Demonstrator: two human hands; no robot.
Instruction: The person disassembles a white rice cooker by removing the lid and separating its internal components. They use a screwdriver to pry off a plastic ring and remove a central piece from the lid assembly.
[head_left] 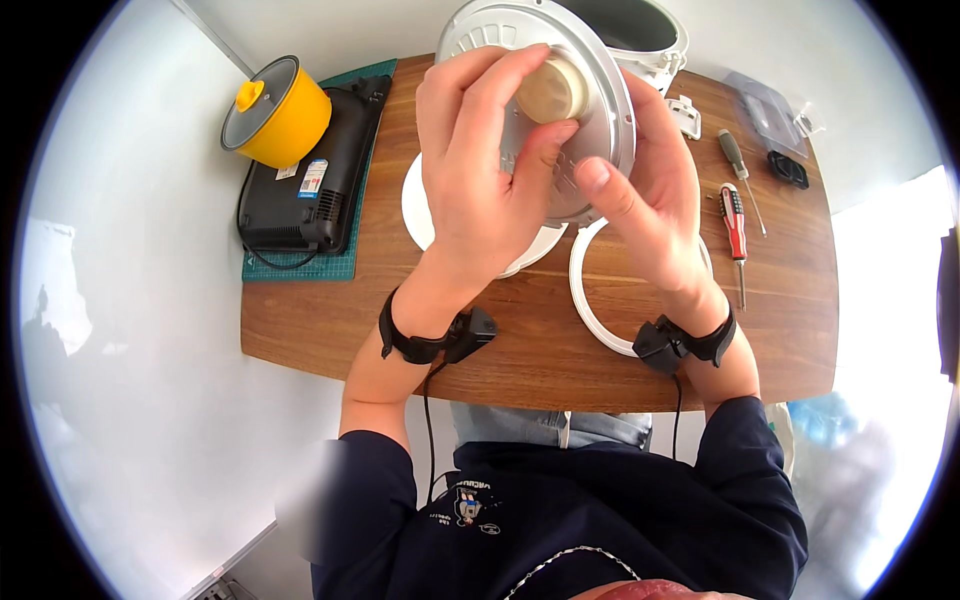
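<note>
Above the table I hold up a round silver metal lid plate (603, 112), tilted, with slots and small holes in it. A cream-coloured round cap (553, 92) stands out from its face. My left hand (478, 160) is closed round this cap, thumb below and fingers over the top. My right hand (655, 195) grips the plate's right rim, its thumb on the face and its fingers behind. Below, a white ring (579, 280) lies on the wood under my right wrist. A white round piece (414, 205) is partly hidden by my left hand.
A white appliance body (668, 62) with a dark inside stands behind the plate. At the right lie a grey-handled screwdriver (732, 152), a red one (735, 225), a clear plastic box (768, 115) and a black part (788, 170). At left, a yellow pot (290, 125) sits on a black appliance (290, 212).
</note>
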